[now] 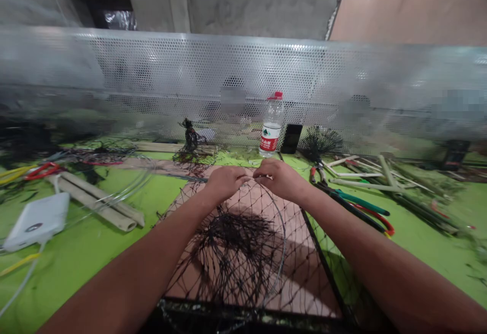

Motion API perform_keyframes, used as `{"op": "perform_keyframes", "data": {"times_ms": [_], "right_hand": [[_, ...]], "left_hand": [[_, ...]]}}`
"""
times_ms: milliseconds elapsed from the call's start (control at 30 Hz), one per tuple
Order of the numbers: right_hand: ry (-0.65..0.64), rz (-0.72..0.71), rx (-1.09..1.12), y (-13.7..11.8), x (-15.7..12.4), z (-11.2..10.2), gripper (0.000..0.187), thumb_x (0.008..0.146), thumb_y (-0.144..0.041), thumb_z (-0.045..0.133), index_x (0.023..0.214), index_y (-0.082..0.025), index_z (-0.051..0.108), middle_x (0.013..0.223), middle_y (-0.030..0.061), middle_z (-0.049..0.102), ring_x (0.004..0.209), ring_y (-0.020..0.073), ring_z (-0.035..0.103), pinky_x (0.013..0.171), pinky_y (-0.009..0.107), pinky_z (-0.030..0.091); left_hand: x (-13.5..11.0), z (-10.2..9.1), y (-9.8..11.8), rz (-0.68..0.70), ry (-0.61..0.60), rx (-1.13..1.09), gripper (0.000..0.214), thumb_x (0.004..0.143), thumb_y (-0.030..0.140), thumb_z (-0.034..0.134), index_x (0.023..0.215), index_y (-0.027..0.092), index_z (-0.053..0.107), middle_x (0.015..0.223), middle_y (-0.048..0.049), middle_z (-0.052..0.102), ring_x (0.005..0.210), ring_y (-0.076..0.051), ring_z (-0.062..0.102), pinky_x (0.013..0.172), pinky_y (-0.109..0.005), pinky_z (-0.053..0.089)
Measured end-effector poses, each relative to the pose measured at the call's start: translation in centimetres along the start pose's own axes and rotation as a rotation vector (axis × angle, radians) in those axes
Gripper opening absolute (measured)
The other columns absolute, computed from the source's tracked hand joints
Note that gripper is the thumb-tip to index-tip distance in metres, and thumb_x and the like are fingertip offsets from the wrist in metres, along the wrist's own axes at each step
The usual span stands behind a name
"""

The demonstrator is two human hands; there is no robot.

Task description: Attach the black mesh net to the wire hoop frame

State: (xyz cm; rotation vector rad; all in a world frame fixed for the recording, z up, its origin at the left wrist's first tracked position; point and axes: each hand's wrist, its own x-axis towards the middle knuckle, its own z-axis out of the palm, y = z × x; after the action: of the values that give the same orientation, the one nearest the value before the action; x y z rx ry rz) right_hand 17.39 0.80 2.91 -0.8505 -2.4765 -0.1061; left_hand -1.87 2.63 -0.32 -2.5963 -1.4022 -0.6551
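Black knotted netting [243,245] is stretched over a dark rectangular frame [321,253], with a dense bunch of black cord in its middle. At the frame's far edge, my left hand [225,182] and my right hand [280,179] are close together, fingertips pinched. A thin grey wire [283,232] runs between their fingertips and curves from the right hand down over the netting. Both hands grip this wire beside the net's far edge. My fingers partly hide the exact spot where wire and net meet.
Behind the hands stand a water bottle [271,126] and a black phone [291,138] before a perforated metal screen [213,65]. Pliers [357,204] and sticks lie at right. At left are a white power bank [38,221], bamboo pieces [101,204] and coiled clear line [131,192].
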Motion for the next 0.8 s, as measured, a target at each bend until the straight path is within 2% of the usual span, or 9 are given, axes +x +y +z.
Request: {"op": "perform_keyframes", "data": {"times_ms": [167,333,433,533,800], "right_hand": [[-0.052,-0.016,-0.076,-0.5,0.0,0.1,0.014,0.08,-0.026,0.059,0.087,-0.019,0.068,0.081,0.0049,0.057,0.081,0.0159,0.049,0.076,0.029,0.038],[-0.162,-0.009,-0.281,-1.2,-0.2,1.1,0.009,0.073,-0.024,0.066,0.08,-0.019,0.068,0.085,0.0062,0.055,0.086,0.0194,0.044,0.076,0.031,0.034],[-0.161,0.033,-0.387,-1.7,-0.2,1.7,0.006,0.076,-0.022,0.061,0.077,-0.018,0.066,0.085,0.0076,0.056,0.088,0.0214,0.043,0.071,0.032,0.032],[-0.154,0.045,-0.439,-2.1,-0.1,2.2,0.012,0.08,-0.018,0.055,0.074,-0.017,0.065,0.081,0.0084,0.057,0.084,0.0217,0.044,0.068,0.032,0.03],[-0.213,0.004,-0.435,-1.7,0.1,2.8,0.016,0.083,-0.019,0.05,0.077,-0.016,0.065,0.084,0.009,0.059,0.086,0.0216,0.045,0.071,0.033,0.031]], "left_hand": [[0.0,-0.1,0.0,-0.025,-0.007,0.02,0.027,0.085,0.037,0.042,0.086,0.024,0.066,0.085,-0.0012,0.067,0.079,-0.016,0.058,0.066,-0.024,0.038],[0.0,0.1,0.1,-0.034,0.003,0.024,0.027,0.085,0.037,0.043,0.087,0.024,0.066,0.086,-0.0018,0.067,0.081,-0.016,0.058,0.068,-0.024,0.039],[0.0,0.2,0.3,-0.054,-0.013,0.035,0.027,0.084,0.038,0.043,0.085,0.023,0.066,0.085,-0.0024,0.068,0.082,-0.017,0.059,0.069,-0.025,0.04],[0.1,0.1,0.6,-0.059,-0.041,0.034,0.027,0.084,0.037,0.043,0.083,0.023,0.066,0.086,-0.0028,0.068,0.082,-0.017,0.059,0.069,-0.025,0.041],[0.2,-0.1,0.9,-0.08,-0.083,0.036,0.027,0.083,0.033,0.043,0.083,0.021,0.067,0.086,-0.0039,0.068,0.086,-0.017,0.058,0.071,-0.024,0.041]]}}
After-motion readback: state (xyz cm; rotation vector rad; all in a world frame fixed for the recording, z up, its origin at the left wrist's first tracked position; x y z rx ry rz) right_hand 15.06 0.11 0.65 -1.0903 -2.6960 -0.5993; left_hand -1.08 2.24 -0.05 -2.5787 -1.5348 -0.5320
